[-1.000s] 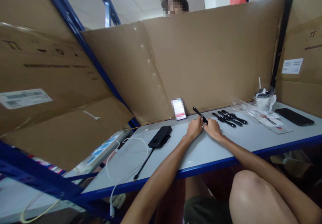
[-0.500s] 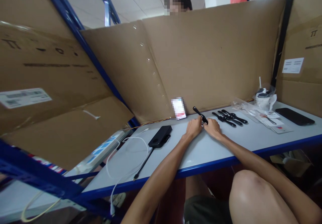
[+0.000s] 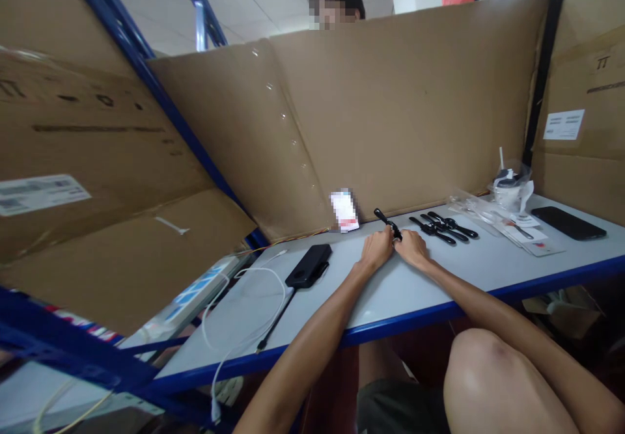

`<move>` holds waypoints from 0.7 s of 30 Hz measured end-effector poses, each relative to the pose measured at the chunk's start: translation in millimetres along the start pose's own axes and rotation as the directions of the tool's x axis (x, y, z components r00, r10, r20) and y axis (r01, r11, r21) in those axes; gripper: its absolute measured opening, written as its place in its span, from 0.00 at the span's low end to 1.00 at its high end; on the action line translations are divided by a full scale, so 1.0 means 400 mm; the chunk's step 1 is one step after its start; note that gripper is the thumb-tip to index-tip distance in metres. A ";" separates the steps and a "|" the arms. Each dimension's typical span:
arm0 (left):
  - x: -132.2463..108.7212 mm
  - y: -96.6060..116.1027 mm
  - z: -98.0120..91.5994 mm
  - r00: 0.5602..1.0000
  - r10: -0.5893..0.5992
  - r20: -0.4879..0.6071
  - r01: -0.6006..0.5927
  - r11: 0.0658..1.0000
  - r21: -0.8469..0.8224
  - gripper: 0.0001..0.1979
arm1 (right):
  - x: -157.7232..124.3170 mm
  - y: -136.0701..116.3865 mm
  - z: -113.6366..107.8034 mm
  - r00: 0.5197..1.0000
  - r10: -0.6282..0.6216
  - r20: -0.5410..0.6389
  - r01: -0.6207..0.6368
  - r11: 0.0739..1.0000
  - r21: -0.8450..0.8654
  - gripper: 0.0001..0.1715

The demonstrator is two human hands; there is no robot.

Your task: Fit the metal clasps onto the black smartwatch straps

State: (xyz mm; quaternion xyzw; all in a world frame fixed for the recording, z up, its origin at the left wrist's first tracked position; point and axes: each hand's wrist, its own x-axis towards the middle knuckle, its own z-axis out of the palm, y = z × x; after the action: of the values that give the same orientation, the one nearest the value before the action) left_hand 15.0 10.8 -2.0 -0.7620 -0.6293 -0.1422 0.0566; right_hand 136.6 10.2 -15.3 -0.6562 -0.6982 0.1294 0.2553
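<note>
Grasping blk-handled tool (image 3: 395,231) w/ L hand (image 3: 377,248) & R hand (image 3: 411,249), prob. mid-work, w/ similar tools (image 3: 442,228) untouched nearby, status unclear

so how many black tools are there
4: the held tool in the left hand and right hand; the left tool, middle tool and right tool grouped on the table, right of the hands. The hands might hide more.

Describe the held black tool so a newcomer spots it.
Find the large cardboard panel behind the pale tabletop. In front, the left hand and right hand are close together. Between them is the black tool; unlike the similar black tools to its right, it is held.
</note>
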 end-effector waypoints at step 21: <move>-0.008 0.002 -0.005 0.998 0.061 0.011 -0.062 0.990 0.125 0.14 | 0.001 -0.007 -0.003 0.999 0.000 0.040 0.001 1.000 -0.029 0.18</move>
State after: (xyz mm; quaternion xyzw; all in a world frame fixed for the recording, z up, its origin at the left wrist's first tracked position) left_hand 14.9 7.0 -0.8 -0.7764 -0.6135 -0.0977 0.1063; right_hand 135.0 10.1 -12.6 -0.6570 -0.7052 0.1322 0.2316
